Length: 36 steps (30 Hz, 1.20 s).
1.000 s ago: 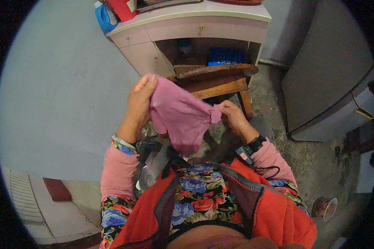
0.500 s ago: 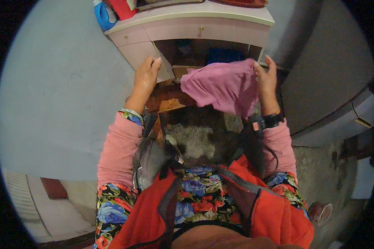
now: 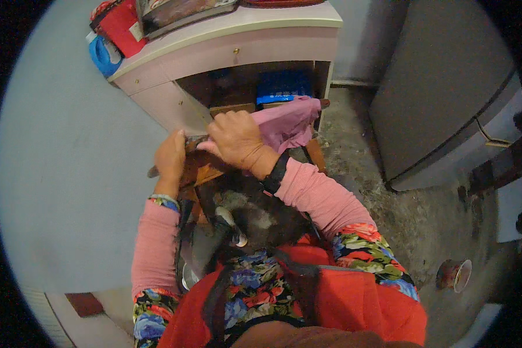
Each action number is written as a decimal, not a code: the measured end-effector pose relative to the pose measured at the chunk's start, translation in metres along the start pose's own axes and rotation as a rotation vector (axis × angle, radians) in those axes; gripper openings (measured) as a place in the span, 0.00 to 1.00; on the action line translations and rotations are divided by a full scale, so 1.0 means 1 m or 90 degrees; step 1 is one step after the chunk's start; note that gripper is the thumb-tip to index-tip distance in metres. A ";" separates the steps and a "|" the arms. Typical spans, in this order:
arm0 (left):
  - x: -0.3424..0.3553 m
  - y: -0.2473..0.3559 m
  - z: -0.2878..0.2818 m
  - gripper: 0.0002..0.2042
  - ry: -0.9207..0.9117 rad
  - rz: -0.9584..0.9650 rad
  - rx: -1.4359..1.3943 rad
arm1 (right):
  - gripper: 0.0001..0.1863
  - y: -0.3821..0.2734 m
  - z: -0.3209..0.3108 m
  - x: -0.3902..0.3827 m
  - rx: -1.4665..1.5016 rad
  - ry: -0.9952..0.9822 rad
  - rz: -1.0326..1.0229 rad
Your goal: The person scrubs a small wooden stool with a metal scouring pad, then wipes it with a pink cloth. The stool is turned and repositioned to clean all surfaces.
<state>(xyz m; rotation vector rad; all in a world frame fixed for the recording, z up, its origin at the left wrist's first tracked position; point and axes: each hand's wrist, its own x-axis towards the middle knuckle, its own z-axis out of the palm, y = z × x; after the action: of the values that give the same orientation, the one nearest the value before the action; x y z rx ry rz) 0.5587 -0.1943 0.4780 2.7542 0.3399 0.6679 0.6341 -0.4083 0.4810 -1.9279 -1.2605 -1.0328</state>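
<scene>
A pink cloth [image 3: 290, 124] hangs over the right part of a dark wooden rail [image 3: 325, 103], whose end pokes out beyond it. My right hand [image 3: 238, 139] is closed at the cloth's left edge, over the rail, its thumb pointing left. Close by on the left, my left hand [image 3: 171, 159] has its fingers curled around the rail's left part, whose tip shows beside it. What lies under both palms is hidden. Below the rail are brown wooden parts [image 3: 206, 173] and a dark, worn surface with pale patches [image 3: 243, 206].
Ahead stands a pale cabinet [image 3: 203, 61] with a blue package [image 3: 281, 86] in its open compartment. On its top are a red container [image 3: 120, 26] and a blue bottle [image 3: 104, 56]. A grey refrigerator [image 3: 441, 98] is at right; a small tub [image 3: 453, 275] lies on the floor.
My right hand has moved left, close to my left hand, and the cloth has gone from hanging off that hand to lying over the rail. The view has shifted rightward.
</scene>
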 end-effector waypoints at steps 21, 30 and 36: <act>0.005 0.008 -0.019 0.15 -0.106 0.007 -0.127 | 0.18 0.144 -0.064 -0.079 0.225 -0.087 0.130; 0.007 0.008 -0.016 0.14 -0.100 0.019 -0.105 | 0.09 0.165 -0.080 -0.083 0.420 -0.119 0.306; 0.010 0.004 -0.008 0.15 -0.077 0.029 -0.062 | 0.09 0.180 -0.070 -0.111 0.249 -0.006 0.328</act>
<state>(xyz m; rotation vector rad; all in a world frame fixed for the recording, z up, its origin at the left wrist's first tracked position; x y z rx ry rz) 0.5639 -0.1933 0.4902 2.7004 0.2136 0.5110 0.7549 -0.5813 0.4089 -1.8037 -0.8216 -0.4741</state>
